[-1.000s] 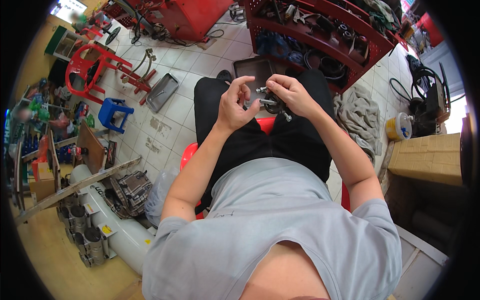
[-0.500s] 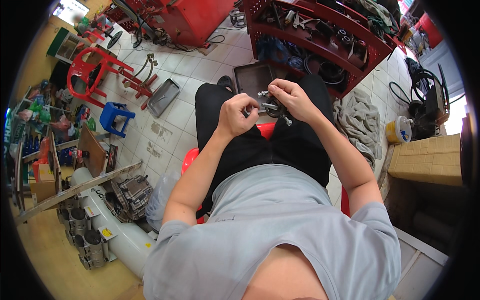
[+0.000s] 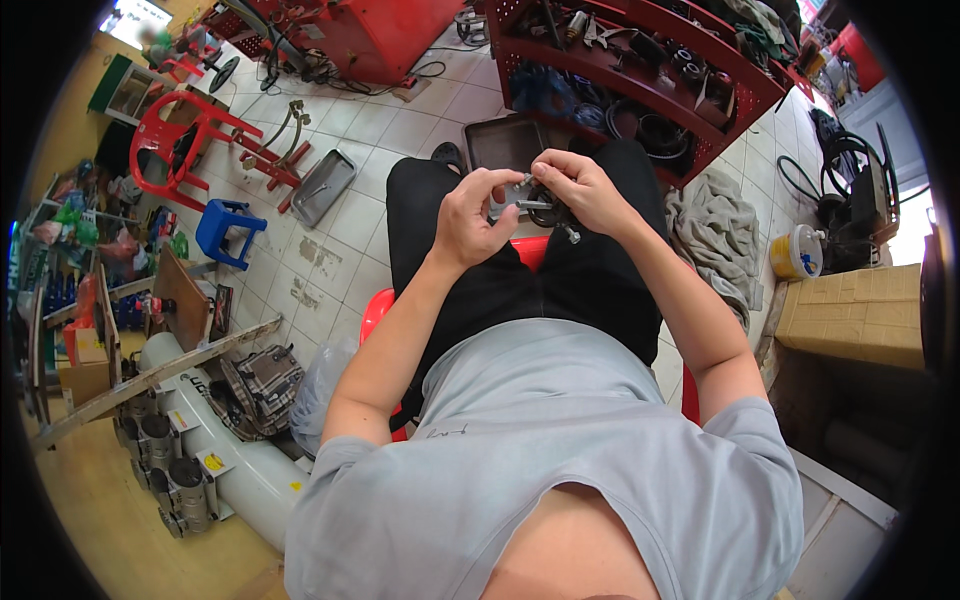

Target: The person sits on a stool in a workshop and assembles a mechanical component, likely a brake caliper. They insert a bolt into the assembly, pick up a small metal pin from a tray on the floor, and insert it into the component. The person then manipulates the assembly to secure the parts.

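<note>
In front of my lap, my right hand (image 3: 580,190) is closed around a small dark metal part (image 3: 545,212) with bright bolts sticking out of it. One bolt points toward my left hand, and another bolt (image 3: 573,236) shows at the lower end. My left hand (image 3: 475,215) is beside the part, its thumb and index finger stretched apart. That index fingertip is at the upper bolt (image 3: 524,181), and whether it touches is hard to make out. Part of the metal piece is hidden behind my right fingers.
Beyond my knees a grey tray (image 3: 505,143) lies on the tiled floor, near a red tool cart (image 3: 640,95). To the left are another metal tray (image 3: 325,188), a blue stool (image 3: 230,232) and a red chair (image 3: 165,150). A grey cloth (image 3: 715,240) and a white bucket (image 3: 797,252) are on the right.
My left fingers have uncurled, and the hand has shifted up toward the upper bolt. My right hand keeps hold of the metal part, which has tilted slightly.
</note>
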Available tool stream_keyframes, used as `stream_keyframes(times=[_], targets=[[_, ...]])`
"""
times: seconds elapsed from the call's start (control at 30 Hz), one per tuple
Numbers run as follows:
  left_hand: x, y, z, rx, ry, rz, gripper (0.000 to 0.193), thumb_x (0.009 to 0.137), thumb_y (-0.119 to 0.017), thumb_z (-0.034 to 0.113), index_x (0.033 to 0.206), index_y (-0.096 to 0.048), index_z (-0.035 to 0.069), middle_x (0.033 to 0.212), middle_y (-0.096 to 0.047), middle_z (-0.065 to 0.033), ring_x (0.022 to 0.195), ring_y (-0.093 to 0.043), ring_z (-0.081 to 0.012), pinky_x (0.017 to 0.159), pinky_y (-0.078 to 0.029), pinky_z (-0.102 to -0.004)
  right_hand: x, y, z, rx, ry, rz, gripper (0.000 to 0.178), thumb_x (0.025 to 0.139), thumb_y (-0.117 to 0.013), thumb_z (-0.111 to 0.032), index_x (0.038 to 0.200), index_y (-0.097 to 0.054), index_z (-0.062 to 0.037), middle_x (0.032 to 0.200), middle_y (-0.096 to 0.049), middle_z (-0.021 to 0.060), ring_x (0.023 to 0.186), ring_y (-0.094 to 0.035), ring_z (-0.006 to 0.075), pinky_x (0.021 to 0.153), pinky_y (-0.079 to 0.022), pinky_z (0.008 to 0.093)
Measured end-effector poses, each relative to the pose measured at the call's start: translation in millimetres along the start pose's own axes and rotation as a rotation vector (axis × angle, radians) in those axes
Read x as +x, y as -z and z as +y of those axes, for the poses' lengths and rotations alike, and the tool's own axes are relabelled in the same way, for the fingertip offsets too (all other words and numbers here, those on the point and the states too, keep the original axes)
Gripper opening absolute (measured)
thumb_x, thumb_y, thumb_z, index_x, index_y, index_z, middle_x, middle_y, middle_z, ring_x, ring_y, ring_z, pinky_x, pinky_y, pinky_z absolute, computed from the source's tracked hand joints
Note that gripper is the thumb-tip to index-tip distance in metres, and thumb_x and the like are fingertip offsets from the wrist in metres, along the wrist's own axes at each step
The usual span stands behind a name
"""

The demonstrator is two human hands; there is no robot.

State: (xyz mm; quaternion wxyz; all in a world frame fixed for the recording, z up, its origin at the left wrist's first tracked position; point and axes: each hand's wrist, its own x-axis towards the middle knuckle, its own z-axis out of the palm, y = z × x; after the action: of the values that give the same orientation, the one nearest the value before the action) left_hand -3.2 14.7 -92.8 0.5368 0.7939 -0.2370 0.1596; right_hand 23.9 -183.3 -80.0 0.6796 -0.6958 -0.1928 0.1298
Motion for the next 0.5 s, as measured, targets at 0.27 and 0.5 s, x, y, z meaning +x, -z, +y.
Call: stream_keyframes(times=[0.27, 0.5], targets=[[6, 5, 2, 0.072, -0.098, 0.013, 0.035, 0.072, -0.059, 0.002, 0.106, -0.066, 0.006, 0.085, -0.053, -0.0052, 0.053, -0.042, -0.0099, 0.048, -0.035, -0.0229, 0, 0, 9, -0.164, 0.015, 0.006, 0.026, 0.097, -0.055, -0.024, 0.095, -0.062, 0.0005, 0.067, -0.049, -0.0027, 0.063, -0.041, 0.0055, 0.056, -0.037, 0.0243], [4, 2, -6, 0.332, -0.275, -0.028, 0.041, 0.071, -0.060, 0.007, 0.112, -0.066, 0.009, 0.090, -0.054, -0.0083, 0.055, -0.048, -0.0156, 0.050, -0.043, -0.0271, -2, -2, 8, -0.181, 0.029, -0.011, 0.026, 0.097, -0.055, -0.024, 0.095, -0.062, 0.0007, 0.067, -0.050, -0.0012, 0.063, -0.042, 0.0058, 0.055, -0.036, 0.0254]])
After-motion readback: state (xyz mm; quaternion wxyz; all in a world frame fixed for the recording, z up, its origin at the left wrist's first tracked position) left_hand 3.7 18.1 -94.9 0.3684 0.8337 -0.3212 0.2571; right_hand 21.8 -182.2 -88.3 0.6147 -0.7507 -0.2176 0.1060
